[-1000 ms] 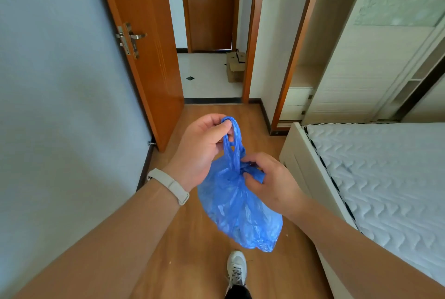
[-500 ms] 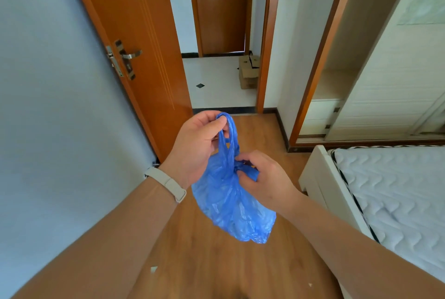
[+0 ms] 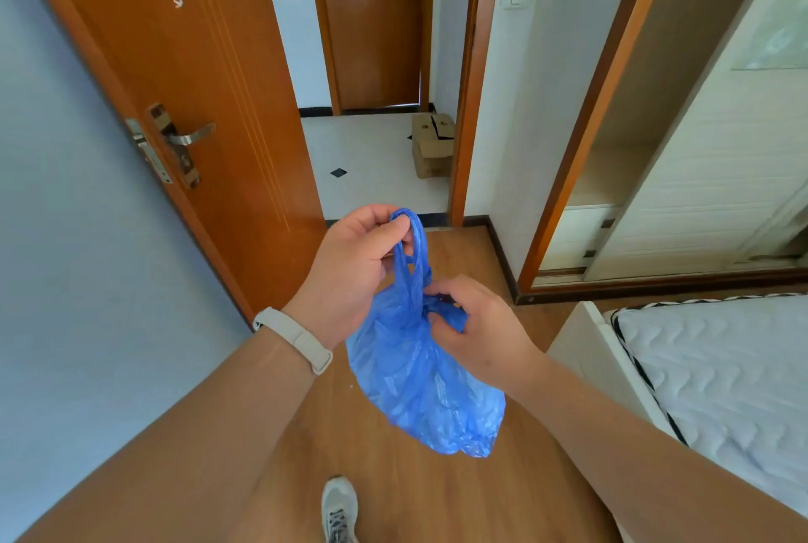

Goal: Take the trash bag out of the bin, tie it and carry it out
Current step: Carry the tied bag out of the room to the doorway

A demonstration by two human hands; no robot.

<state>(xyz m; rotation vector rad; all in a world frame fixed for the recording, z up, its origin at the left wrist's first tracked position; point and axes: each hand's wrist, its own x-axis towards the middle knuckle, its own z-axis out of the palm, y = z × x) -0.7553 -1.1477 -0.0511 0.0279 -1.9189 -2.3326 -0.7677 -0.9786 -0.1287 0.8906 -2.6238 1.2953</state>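
A blue plastic trash bag (image 3: 419, 385) hangs in the air in front of me, above the wooden floor. My left hand (image 3: 350, 271), with a pale band on its wrist, pinches the bag's twisted handle loop at the top. My right hand (image 3: 476, 328) grips the gathered neck of the bag just below, on its right side. The bag's lower part bulges and droops toward the lower right. No bin is in view.
An open orange door (image 3: 196, 105) stands at the left against a blue-grey wall. The doorway leads to a tiled hall with a cardboard box (image 3: 433, 145). A bed (image 3: 717, 372) fills the right; a wardrobe (image 3: 699, 158) stands behind it. My shoe (image 3: 339, 507) is below.
I have walked closer to the doorway; the door, box and hall look larger. Both hands keep the same grip on the bag. A shoe has stepped back into view below.
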